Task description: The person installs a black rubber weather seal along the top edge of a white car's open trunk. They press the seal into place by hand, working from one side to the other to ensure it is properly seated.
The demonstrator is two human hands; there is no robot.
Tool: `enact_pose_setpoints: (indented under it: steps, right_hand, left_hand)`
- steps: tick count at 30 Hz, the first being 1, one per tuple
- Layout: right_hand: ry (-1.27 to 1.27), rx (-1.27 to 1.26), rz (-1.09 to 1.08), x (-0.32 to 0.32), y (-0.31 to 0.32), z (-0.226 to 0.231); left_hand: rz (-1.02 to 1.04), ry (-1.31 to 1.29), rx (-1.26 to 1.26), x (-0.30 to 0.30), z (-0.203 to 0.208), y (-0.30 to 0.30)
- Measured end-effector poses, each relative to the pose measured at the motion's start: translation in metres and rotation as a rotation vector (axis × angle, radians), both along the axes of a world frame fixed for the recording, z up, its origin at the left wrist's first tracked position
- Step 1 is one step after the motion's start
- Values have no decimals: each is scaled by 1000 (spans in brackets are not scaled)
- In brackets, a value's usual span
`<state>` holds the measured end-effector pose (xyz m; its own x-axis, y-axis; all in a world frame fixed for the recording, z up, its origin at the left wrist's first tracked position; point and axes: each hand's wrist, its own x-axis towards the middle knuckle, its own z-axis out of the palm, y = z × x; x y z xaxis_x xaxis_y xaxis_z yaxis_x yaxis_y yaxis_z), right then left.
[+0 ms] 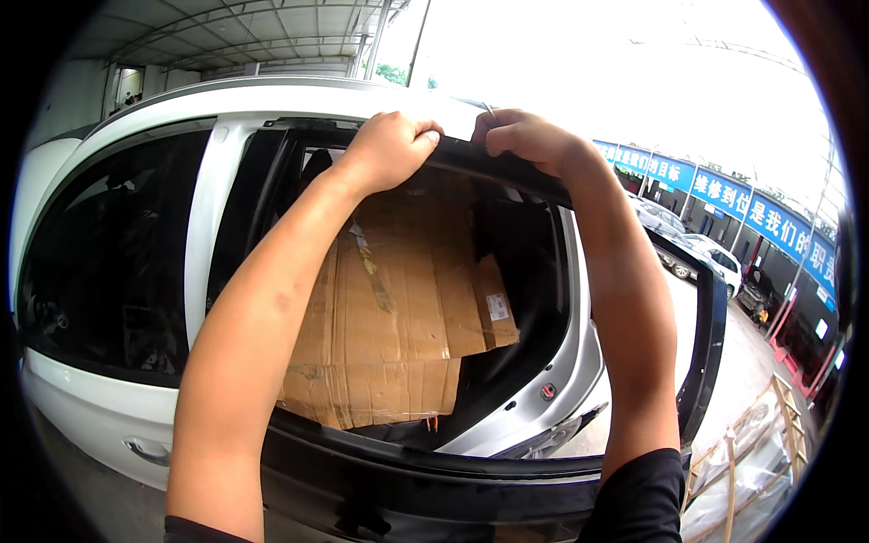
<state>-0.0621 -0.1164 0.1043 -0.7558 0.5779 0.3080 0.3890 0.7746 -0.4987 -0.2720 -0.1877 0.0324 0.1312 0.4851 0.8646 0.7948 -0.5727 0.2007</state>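
Observation:
In front of me stands a black car door, its window frame (463,157) running across below both my hands. My left hand (391,149) is closed over the frame's top edge, thumb on the near side and fingertips hidden behind. To its right, my right hand (532,140) is bent with fingers curled at the same edge. A thin, light-coloured tip (490,110) pokes up beside its fingers; the rest is covered by the hand. Through the window opening show flattened brown cardboard sheets (407,299) inside the car, with a strip of tape and a white label.
The white car (95,385) with dark side glass extends left. A black door edge (711,344) juts out at right. Beyond lie a wooden crate wrapped in plastic (747,462), parked cars (715,256) and a blue banner (760,213). A metal roof spans the upper left.

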Motion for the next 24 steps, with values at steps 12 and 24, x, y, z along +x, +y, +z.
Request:
enact_pose_setpoints:
  steps: [12, 24]
  right_hand:
    - [-50, 123, -139, -6, -27, -1]
    - [2, 118, -197, -9, -18, 0]
  left_hand:
    - [22, 3, -4, 2, 0, -1]
    - [7, -33, 20, 2, -2, 2]
